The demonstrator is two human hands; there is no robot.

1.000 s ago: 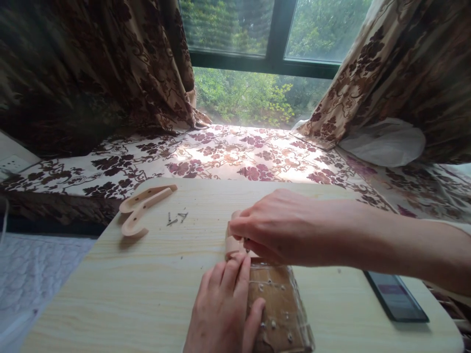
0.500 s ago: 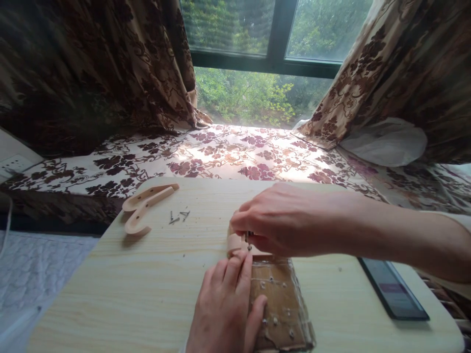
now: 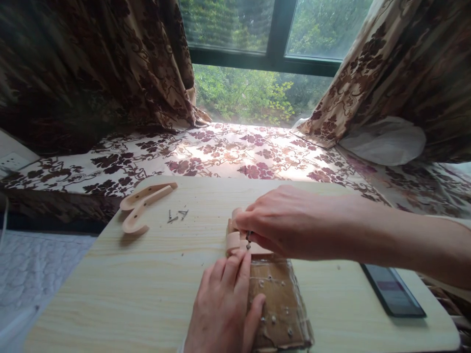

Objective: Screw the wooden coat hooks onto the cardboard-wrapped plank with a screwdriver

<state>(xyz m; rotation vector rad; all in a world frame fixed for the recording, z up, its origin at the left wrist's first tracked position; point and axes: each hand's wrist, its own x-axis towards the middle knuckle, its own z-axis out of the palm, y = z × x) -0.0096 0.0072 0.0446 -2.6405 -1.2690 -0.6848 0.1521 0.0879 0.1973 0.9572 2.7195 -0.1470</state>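
My left hand (image 3: 222, 304) presses its fingertips on the near edge of a pale curved wooden hook (image 3: 233, 242), the thumb lying over a brown taped cardboard slab (image 3: 277, 309). The hook lies across the slab's far end. Over the hook, my right hand (image 3: 279, 223) is closed in a pinch around a short dark metal piece (image 3: 248, 235), mostly hidden by the fingers. Directly below it, a screw (image 3: 248, 246) stands at the hook, close to my left fingertips. Behind, another curved pale wooden end (image 3: 237, 214) shows partly beneath my right hand.
Two curved wooden hooks (image 3: 136, 226) with holes lie at the table's far left. Several loose screws (image 3: 177, 215) are beside them. A phone (image 3: 393, 290) rests on the right of the light wooden table (image 3: 128, 294). Beyond is a ledge with flowered cloth (image 3: 221, 147).
My right hand has turned slightly and lifted off the screw side a little, showing more of the dark metal piece. My left hand keeps its hold; the view has shifted slightly.
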